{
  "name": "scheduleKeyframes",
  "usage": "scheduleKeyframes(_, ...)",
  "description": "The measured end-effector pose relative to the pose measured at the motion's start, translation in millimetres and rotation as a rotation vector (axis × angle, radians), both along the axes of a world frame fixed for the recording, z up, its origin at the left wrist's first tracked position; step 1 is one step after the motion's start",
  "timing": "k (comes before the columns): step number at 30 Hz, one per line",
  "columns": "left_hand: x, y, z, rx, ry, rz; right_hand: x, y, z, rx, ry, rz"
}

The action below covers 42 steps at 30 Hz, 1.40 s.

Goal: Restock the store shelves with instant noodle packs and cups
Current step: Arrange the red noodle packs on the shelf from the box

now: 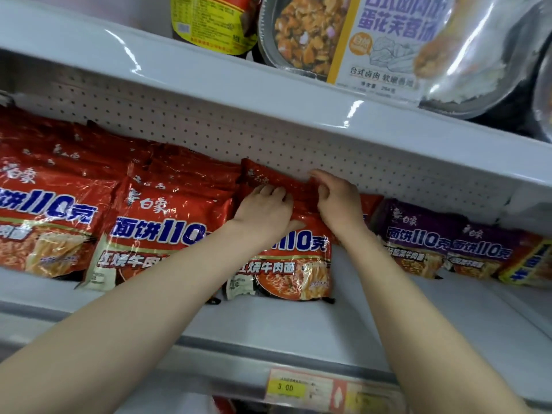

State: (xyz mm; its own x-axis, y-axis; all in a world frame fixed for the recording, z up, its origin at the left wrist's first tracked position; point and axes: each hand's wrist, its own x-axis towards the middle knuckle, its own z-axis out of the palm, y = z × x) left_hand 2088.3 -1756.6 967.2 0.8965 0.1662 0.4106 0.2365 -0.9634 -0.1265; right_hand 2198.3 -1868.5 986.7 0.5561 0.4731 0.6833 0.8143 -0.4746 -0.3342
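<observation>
Both hands gripping: left hand (263,210) curls its fingers over the top edge of the front red pack (295,264), thumb on its glossy face; right hand (337,201) pinches the top right corner of the rear red pack (263,174), which stands just behind, against the pegboard back (209,121).

- Far left: leaning rows of red packs (44,210), crinkly shiny film, flat pillow shape, blue-and-white lettering, noodle photo.
- Next column, same red packs (167,231), touching the held ones.
- Right of the hands: purple packs (415,234), then a yellow pack (525,264).
- All sit on a smooth white metal shelf (298,330); price tag (286,386) on its front lip.
- Upper shelf (179,64): yellow-labelled round tub (209,22), then an oval foil-look tray meal (388,40) with a card sleeve.
</observation>
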Motion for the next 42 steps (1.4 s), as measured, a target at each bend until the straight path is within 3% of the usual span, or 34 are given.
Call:
scheduleKeyframes(3, -13.9, -13.7, -12.2, 0.017, -0.039, -0.047, -15.5, -26.0, -10.6, -0.003, 0.090, -0.046)
scheduleKeyframes(7, -39.4, -28.3, -29.7, 0.050, 0.051, -0.047, -32.2, -46.9, -29.7, -0.078, 0.201, -0.005)
scheduleKeyframes(11, -56.3, -33.2, -40.8, 0.045, 0.085, 0.021, -62.5, -54.7, -44.0, -0.336, 0.205, 0.068)
scheduleKeyframes(15, -61.4, -33.0, -46.8, 0.036, 0.095, 0.062, -82.2, -51.7, -62.0, -0.584, 0.157, -0.002)
scheduleKeyframes(27, -38.7, -16.3, -57.7, 0.053, -0.104, 0.086, -82.2, -8.3, -89.6, -0.430, -0.093, -0.231)
scheduleKeyframes(32, -29.8, -13.6, -57.6, 0.078, -0.121, 0.121, -74.0, -2.0, -84.2, -0.418, -0.128, -0.251)
scheduleKeyframes(35, -28.5, -11.3, -62.6, 0.095, -0.242, 0.082, -74.9, -10.6, -78.3, -0.389, -0.072, -0.202)
scheduleKeyframes(42, -39.5, -21.1, -54.2, 0.058, -0.120, 0.101, -57.0, -16.7, -62.6, -0.290, -0.029, -0.137)
